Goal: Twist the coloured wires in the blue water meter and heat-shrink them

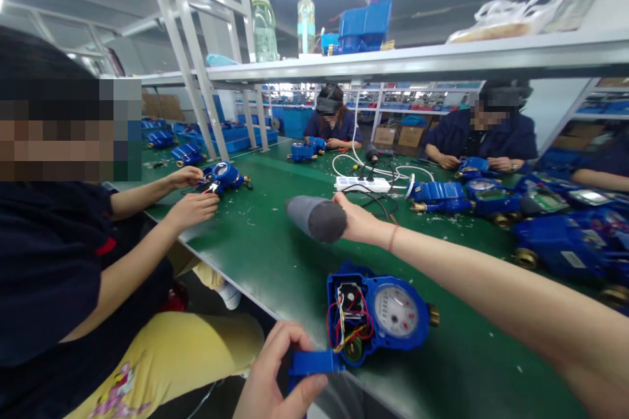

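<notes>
A blue water meter (388,315) lies open on the green table (275,255) in front of me, its dial facing up and red, white and yellow wires showing in the open compartment. My left hand (278,376) grips the meter's blue cover (312,363) at the near table edge, next to the open compartment. My right hand (358,219) reaches out over the table and holds a grey cylindrical tool (317,217), raised above the surface beyond the meter.
A person sits close on my left, hands on another blue meter (223,177). Two more people work across the table. Several blue meters (565,236) crowd the right side. A white power strip (362,184) with cables lies mid-table. A shelf (417,60) overhead holds bottles and a blue bin.
</notes>
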`<state>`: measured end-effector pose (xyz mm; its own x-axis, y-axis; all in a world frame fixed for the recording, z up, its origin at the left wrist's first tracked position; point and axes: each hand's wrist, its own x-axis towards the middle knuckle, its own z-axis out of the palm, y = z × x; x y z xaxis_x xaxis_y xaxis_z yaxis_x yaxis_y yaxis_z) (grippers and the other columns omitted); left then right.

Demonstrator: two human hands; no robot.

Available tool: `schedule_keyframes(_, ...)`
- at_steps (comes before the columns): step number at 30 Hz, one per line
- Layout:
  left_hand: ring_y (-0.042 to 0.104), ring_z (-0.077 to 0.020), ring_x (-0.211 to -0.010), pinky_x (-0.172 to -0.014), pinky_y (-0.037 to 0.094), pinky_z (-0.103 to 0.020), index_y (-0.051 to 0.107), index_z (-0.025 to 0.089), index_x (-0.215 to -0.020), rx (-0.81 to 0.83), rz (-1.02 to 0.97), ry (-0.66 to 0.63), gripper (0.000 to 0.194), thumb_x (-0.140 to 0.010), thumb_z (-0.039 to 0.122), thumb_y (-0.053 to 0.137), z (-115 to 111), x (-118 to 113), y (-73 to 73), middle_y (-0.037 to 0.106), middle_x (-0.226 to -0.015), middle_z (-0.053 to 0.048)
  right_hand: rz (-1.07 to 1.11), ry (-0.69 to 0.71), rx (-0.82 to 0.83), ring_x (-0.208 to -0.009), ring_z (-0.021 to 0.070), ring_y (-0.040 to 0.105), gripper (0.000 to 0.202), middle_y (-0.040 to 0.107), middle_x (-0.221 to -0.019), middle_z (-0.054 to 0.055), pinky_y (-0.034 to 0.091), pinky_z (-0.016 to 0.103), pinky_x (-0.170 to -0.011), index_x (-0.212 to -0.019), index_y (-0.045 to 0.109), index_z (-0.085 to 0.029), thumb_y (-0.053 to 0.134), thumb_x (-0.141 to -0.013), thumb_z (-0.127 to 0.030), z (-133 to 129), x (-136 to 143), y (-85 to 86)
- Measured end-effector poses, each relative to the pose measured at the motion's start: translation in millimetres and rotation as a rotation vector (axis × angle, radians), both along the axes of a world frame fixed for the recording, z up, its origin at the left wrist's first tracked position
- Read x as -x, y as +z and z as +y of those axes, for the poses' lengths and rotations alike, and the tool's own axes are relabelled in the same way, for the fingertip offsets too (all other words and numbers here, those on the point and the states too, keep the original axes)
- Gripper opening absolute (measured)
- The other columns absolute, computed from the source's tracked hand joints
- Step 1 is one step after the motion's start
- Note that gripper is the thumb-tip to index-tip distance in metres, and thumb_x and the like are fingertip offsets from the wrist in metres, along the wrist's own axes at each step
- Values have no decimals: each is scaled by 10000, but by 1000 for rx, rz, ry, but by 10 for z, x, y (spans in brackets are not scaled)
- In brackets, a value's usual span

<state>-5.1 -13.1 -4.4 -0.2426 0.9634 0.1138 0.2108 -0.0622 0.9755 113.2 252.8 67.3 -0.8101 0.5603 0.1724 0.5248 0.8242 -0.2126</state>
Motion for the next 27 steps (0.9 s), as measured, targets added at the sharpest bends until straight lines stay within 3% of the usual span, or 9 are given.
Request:
schedule_keyframes(4,493,-191,-755,-678,369,-269,570,220,-760,-25,31,-103,241,-732,395,733,24,84,-27,496,-820,-7,-186,19,-69,-991,215,589,325,527,-1240,102,537,392,-824,-1185,562,-145,651,-913,-299,142,406,-202)
schedule_keyframes(7,509,-210,-831,-737,389,-283,560,220,-770,1,22,-144,212,-728,337,733,27,137,-56,499,-879,-24,-282,29,-81,-1048,235,572,333,522,-1258,113,516,428,-881,-1201,561,-133,653,-910,-265,244,518,-333)
schedule_keyframes(11,503,-228,-921,-761,385,-296,530,220,-785,40,-20,-189,190,-728,278,702,21,165,-81,477,-994,-46,-294,55,-47,-1117,263,537,362,547,-1223,107,473,467,-937,-1196,578,-132,693,-873,-246,245,357,-218)
schedule_keyframes(14,478,-193,-839,-706,372,-279,490,226,-793,52,-47,-239,160,-745,240,642,29,150,-60,454,-953,-28,-166,25,-36,-1103,242,534,342,576,-1149,117,445,385,-956,-1194,583,-106,675,-874,-183,-76,47,55)
schedule_keyframes(16,443,-165,-752,-665,364,-266,480,238,-821,88,-69,-263,162,-728,192,603,46,128,-21,435,-869,2,-56,-29,-19,-896,159,586,193,614,-1024,77,478,288,-814,-1133,594,-121,473,-986,-159,-459,-212,194)
schedule_keyframes(17,431,-158,-726,-648,363,-262,491,245,-861,115,-77,-280,195,-711,180,596,59,113,6,429,-844,11,-22,-45,3,-782,135,581,221,620,-919,50,478,255,-712,-1046,610,-135,392,-1013,-156,-673,-339,224)
schedule_keyframes(19,434,-157,-711,-639,379,-263,519,253,-989,164,-74,-313,331,-677,182,604,87,81,82,443,-838,15,193,6,82,-726,125,569,178,608,-831,17,458,226,-645,-902,617,-168,458,-981,-149,-1067,-557,194)
schedule_keyframes(22,471,-178,-737,-671,418,-284,537,238,-1114,223,-12,-331,464,-661,206,632,128,30,228,488,-860,-3,273,162,26,-849,165,561,237,589,-1017,55,453,259,-665,-1056,614,-183,441,-942,-67,-1409,-718,8)
schedule_keyframes(27,531,-220,-861,-775,437,-308,616,228,-1142,247,-3,-364,487,-664,254,712,188,-22,388,584,-967,-38,153,294,-119,-802,176,519,101,578,-993,48,377,287,-605,-873,604,-157,542,-922,-94,-1381,-668,-176)
